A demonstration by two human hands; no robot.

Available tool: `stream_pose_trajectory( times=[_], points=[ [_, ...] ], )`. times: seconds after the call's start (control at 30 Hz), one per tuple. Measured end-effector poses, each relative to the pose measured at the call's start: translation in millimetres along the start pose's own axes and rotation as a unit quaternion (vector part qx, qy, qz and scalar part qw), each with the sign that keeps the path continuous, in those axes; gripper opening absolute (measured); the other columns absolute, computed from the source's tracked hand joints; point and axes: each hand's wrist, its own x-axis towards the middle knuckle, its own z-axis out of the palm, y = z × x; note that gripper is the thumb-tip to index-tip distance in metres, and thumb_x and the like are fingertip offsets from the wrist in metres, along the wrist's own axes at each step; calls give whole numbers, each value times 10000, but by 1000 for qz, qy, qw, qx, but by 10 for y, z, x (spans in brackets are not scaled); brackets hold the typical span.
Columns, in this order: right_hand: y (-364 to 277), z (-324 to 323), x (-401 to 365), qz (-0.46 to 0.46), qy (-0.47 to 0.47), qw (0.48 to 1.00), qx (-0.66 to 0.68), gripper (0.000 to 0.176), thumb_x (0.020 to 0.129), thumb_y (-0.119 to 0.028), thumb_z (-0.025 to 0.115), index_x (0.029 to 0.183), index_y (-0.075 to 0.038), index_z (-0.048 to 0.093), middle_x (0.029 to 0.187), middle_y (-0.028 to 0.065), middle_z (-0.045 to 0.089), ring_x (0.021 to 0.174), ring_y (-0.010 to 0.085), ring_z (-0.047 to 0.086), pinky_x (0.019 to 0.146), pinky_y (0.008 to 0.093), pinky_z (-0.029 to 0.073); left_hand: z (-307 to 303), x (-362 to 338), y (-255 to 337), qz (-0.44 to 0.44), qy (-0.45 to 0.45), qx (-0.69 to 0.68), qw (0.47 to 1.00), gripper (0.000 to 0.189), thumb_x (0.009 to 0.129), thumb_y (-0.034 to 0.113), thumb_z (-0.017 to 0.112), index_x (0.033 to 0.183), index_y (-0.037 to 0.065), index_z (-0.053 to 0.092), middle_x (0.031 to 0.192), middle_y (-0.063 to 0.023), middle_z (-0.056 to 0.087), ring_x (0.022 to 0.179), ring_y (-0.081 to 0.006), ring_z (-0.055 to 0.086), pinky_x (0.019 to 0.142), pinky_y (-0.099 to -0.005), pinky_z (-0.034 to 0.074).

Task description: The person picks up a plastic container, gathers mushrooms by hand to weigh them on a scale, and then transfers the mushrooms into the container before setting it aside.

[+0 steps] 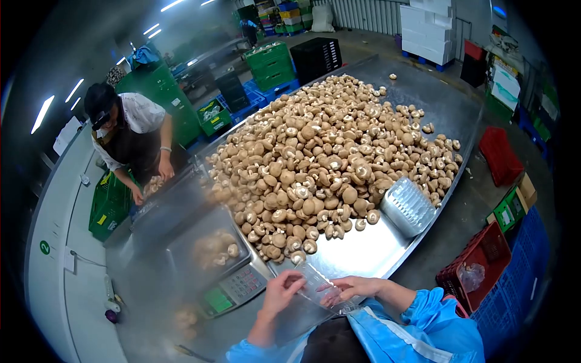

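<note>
Creased, glossy blue sleeves [439,317], a blue garment with a whitish stripe [396,334], and a black front [333,346].

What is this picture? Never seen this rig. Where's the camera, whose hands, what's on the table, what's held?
No robot here: a person works with two bare hands. The one picture comes from a camera on their head, looking forward and down, so their blue sleeves show at the bottom.

The right hand holds a clear plastic tray; the left hand is at its edge. On the metal table lie a big heap of mushrooms, a stack of clear trays and a scale bearing more mushrooms. A co-worker stands at left. The lower left is hazy.
</note>
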Motion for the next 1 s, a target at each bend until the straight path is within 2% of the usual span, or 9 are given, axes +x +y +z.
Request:
stream_pose_trajectory(
  times=[0.07,0.2,0.23,0.3,0.37,0.43,0.67,0.87,1.0],
  points=[
    [112,-92,21,16,38,994,103,691,971,-454,528,1509,-72,323,1355,198,557,1223,275,570,1082,386,422,-50,-81,-42,-140,-20,-157,977,205,951,141,630,1072,-23,605,904,-143,708,724,-207,703,558,-271,540],
    [324,-345,-67,-22,123,944,305,734,1000,-600,355,1510,-73,317,1359,211,553,1218,296,576,1085,403,428,9,-205,-510,-187,84,-217,954,159,1011,129,502,1079,-11,539,935,-189,678,629,-256,695,447,-276,528],
    [340,-336,-71,-23,165,948,270,790,974,-667,297,1498,-76,337,1344,207,562,1204,296,588,1053,397,461,66,-236,-561,-217,111,-250,937,166,1017,126,481,1100,-12,517,945,-199,670,635,-273,697,447,-292,537],
    [359,-269,21,35,301,937,174,614,1039,-510,346,1463,-65,365,1190,171,652,976,245,692,812,319,581,182,-314,-654,-270,129,-299,906,189,1025,116,435,1163,-13,440,992,-235,642,659,-331,704,454,-334,563],
    [595,-278,123,45,368,928,35,449,1037,-246,458,1424,-25,400,988,126,699,697,170,687,569,249,551,307,-325,-785,-307,140,-352,873,188,1016,99,437,1153,-30,447,1032,-243,633,663,-338,704,463,-337,567],
    [538,-147,192,49,436,898,-40,383,998,-118,456,1360,5,429,861,104,670,546,133,611,468,257,487,402,-317,-843,-336,107,-345,870,222,1001,73,442,1185,-50,422,1098,-268,612,688,-365,703,495,-347,579],
    [656,-331,506,88,463,881,-44,370,967,-72,429,1327,7,460,778,93,638,483,128,551,411,274,436,471,-320,-962,-410,146,-465,771,382,942,-3,494,1293,-92,371,1134,-297,619,714,-365,697,544,-315,584],
    [392,-745,1175,31,521,849,-76,290,987,-83,414,1239,14,520,689,82,623,450,159,549,411,325,433,185,338,-1200,-364,201,-436,798,373,944,5,481,1294,-84,387,1116,-284,634,633,-297,647,495,-289,496],
    [155,-1171,1636,-1,562,816,-132,200,999,-56,402,1121,31,533,637,96,591,449,183,556,419,343,444,104,1026,-1405,-301,269,-400,823,249,972,52,451,1178,-87,446,962,-215,634,612,-270,630,466,-286,452]
  ],
)
